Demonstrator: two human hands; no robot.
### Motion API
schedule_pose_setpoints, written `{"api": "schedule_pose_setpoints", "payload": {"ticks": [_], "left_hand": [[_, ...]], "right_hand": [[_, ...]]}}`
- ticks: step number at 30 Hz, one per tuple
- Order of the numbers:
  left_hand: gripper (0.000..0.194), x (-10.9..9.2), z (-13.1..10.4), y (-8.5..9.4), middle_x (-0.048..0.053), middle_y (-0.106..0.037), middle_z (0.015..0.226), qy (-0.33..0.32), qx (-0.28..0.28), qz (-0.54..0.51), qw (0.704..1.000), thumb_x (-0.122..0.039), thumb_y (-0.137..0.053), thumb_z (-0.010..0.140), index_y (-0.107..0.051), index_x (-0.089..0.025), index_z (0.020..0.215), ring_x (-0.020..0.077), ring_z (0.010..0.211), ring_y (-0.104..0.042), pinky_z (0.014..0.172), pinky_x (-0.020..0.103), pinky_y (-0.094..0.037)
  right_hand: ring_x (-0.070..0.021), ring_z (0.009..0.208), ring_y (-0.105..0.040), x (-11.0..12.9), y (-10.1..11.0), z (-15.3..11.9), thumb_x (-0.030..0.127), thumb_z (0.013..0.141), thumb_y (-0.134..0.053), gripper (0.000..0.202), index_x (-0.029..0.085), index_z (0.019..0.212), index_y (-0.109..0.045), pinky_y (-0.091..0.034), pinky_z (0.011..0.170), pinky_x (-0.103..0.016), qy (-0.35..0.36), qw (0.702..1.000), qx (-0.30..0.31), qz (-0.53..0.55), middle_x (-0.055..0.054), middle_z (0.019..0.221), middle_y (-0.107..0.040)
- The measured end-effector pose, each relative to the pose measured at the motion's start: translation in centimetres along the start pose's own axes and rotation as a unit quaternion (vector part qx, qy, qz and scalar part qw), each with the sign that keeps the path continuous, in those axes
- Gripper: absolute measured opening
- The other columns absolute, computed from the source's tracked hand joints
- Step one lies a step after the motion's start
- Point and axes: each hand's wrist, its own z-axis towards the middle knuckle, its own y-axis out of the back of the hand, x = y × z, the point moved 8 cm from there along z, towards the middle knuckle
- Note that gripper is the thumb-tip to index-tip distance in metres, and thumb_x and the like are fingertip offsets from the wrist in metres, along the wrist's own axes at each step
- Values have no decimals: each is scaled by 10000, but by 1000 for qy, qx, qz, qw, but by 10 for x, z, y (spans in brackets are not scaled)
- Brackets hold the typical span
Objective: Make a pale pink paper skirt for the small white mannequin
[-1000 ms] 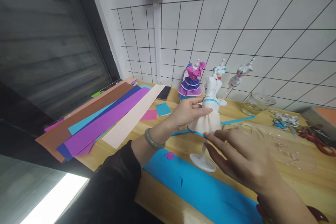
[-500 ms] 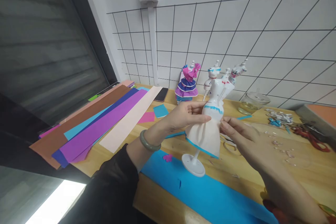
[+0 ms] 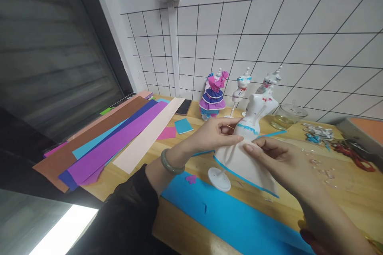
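A white miniature dress form [image 3: 259,108] leans to the right above the table, its round base [image 3: 219,179] tipped over a blue paper strip [image 3: 227,215]. Around its waist sits a cream paper skirt [image 3: 239,159] with blue trim along the hem and waistband. My left hand [image 3: 220,132] is closed on the skirt's waist from the left, thumb in front and fingers behind. My right hand [image 3: 269,153] pinches the skirt's right side just below the waistband, thumb on the front. A pink paper flower [image 3: 190,179] lies on the blue strip.
Long coloured paper strips [image 3: 119,139] spread across the left. Behind stand a ruffled doll form [image 3: 213,95] and other small forms [image 3: 240,87], near a black phone [image 3: 183,107]. A glass pot [image 3: 289,115], paper scraps [image 3: 317,133] and red-handled scissors [image 3: 356,157] lie right.
The dress form has tilted further right and its base has shifted. My right hand has moved onto the skirt's front, and the skirt's right side now flares out wider.
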Motion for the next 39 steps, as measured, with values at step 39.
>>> {"api": "schedule_pose_setpoints", "payload": {"ticks": [39], "left_hand": [[709, 6, 2, -10, 99, -739, 1035, 8, 25, -93, 995, -278, -775, 774, -511, -206, 1428, 216, 963, -672, 829, 338, -511]], "right_hand": [[-197, 643, -676, 6, 16, -3, 539, 784, -691, 287, 261, 799, -757, -492, 516, -282, 56, 983, -98, -147, -19, 745, -753]]}}
